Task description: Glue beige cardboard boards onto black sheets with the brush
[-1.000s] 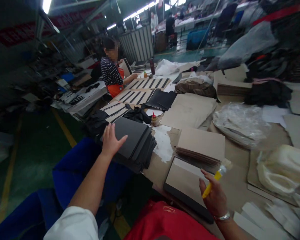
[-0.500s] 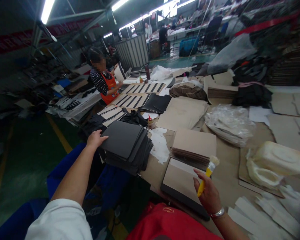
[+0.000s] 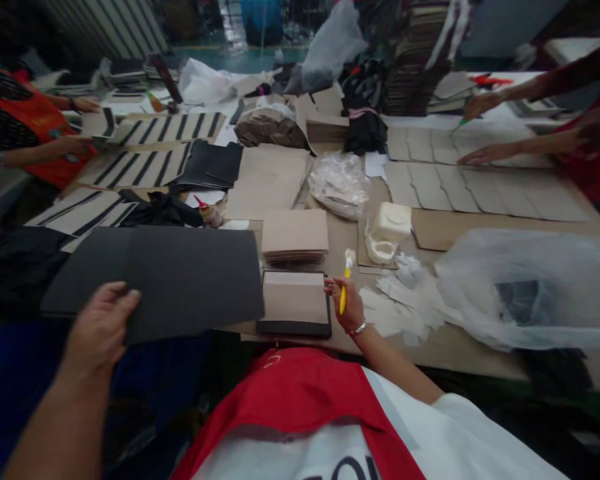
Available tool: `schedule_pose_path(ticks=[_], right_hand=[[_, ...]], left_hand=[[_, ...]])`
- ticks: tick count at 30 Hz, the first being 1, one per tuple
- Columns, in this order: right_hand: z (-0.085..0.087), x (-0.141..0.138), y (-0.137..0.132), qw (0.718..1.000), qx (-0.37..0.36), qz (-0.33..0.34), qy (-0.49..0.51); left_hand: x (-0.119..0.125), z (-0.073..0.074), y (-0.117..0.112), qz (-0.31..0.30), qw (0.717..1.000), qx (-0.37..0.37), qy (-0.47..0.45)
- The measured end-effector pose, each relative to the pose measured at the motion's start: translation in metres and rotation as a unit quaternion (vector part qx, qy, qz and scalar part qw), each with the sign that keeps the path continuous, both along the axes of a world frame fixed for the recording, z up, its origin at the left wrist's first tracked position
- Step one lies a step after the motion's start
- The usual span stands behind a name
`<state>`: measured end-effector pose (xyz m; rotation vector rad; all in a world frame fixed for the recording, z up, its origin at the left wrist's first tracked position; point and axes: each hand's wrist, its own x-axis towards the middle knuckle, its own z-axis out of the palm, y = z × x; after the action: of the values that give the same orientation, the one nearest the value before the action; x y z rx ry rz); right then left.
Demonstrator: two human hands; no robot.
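My left hand [image 3: 100,327] grips the near edge of a large black sheet [image 3: 200,280], thumb on top, lifted and tilted to the left of my body. A yellow-handled paintbrush [image 3: 343,297] is tucked in my right hand [image 3: 353,312], its pale bristles pointing up and away from me. That hand hovers at the right edge of a tan board [image 3: 295,307] with a lighter strip along its far side, lying on a black base. Just behind it sits a stack of tan boards [image 3: 295,233]. The black sheet hides whatever lies beneath it.
A cut-open white plastic jug [image 3: 393,223] stands on the right, near white paper scraps [image 3: 405,300] and a clear plastic bag [image 3: 530,287]. A small red-tipped bottle [image 3: 210,213] is behind the black sheet. Co-workers' hands work at the far left and far right.
My left hand has lifted a black sheet off the dark stack and brought it rightward. The brush stays in my right hand. My view has turned to the right.
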<state>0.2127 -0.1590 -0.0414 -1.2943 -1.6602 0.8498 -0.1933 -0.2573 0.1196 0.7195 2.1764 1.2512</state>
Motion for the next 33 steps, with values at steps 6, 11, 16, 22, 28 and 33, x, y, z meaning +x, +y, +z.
schedule_pose_path(ticks=[6, 11, 16, 22, 28, 33], right_hand=[[-0.030, 0.011, -0.020, 0.989, -0.116, -0.038, 0.079], [-0.063, 0.012, -0.031, 0.996, -0.072, -0.030, -0.036], [-0.058, 0.023, -0.030, 0.991, -0.086, -0.035, -0.095], [-0.040, 0.065, -0.015, 0.982, -0.087, -0.082, -0.146], [-0.060, 0.056, -0.014, 0.978, 0.022, -0.077, -0.193], [-0.087, 0.009, -0.030, 0.976, 0.068, -0.004, -0.207]], left_hand=[[0.144, -0.155, 0.014, -0.151, 0.965, 0.001, -0.216], [0.170, -0.223, 0.018, -0.204, 0.960, -0.027, -0.191], [0.164, -0.226, 0.024, -0.235, 0.965, -0.115, -0.013], [0.148, -0.227, 0.018, -0.261, 0.932, -0.192, 0.163], [0.179, -0.216, 0.048, -0.326, 0.861, -0.066, 0.385], [0.258, -0.226, 0.119, -0.525, 0.760, -0.031, 0.382]])
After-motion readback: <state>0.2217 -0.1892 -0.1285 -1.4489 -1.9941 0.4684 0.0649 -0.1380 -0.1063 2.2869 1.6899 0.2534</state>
